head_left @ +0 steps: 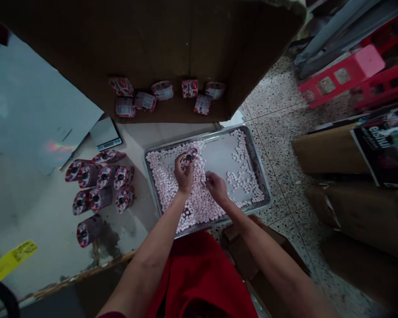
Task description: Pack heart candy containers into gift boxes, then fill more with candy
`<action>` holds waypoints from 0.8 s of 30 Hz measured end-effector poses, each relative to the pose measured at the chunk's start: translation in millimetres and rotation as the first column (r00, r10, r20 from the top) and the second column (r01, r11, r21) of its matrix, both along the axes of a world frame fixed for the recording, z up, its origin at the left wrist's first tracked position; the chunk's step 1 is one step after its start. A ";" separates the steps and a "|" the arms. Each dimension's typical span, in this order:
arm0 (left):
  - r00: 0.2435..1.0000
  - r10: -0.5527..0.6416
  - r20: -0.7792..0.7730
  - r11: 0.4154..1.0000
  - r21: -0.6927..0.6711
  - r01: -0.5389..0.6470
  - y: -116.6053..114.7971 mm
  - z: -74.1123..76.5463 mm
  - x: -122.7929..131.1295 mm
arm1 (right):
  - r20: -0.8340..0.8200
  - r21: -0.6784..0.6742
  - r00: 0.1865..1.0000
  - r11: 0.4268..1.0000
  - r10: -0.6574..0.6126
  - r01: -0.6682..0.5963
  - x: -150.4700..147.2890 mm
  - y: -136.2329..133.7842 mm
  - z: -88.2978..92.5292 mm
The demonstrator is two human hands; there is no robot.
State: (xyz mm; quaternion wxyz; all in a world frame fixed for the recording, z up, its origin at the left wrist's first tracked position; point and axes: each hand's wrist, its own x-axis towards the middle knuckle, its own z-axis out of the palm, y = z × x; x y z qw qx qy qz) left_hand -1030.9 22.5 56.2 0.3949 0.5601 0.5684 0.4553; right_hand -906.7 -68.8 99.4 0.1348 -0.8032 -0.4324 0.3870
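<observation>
My left hand (pixel 183 177) is closed round a small red-and-white printed packet (pixel 189 155) with a dark round hole in its face. It holds the packet over a metal tray (pixel 261 163) spread with small pale pink pellets (pixel 202 201). Beside it, my right hand (pixel 216 186) is low over the tray at the edge of the pellet heap. Its fingers are curled together, and whatever they may hold is hidden. Pellets lie thick on the tray's left side and scattered along its right.
Several similar packets (pixel 105 177) stand on the table at left, near a small scale (pixel 105 134). A large cardboard box (pixel 172 48) with several packets inside rises behind the tray. More cartons (pixel 338 154) and red plastic crates (pixel 343 77) are on the right, above a speckled floor (pixel 275 101).
</observation>
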 end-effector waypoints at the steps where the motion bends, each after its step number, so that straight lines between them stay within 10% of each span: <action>1: 1.000 -0.010 -0.006 1.000 -0.001 0.010 0.2 2.9 -3.5 | -0.117 0.033 0.991 0.997 -0.070 0.074 2.5 -11.4 4.4; 7: 0.980 -0.162 -0.117 0.985 0.049 0.168 12.4 21.7 -44.4 | -0.575 0.025 0.808 0.984 -0.129 0.175 25.7 -41.6 59.6; 24: 0.929 -0.333 -0.163 0.938 0.038 0.343 2.0 43.4 -62.5 | -0.609 -0.334 0.770 0.942 -0.189 -0.034 18.6 47.7 167.7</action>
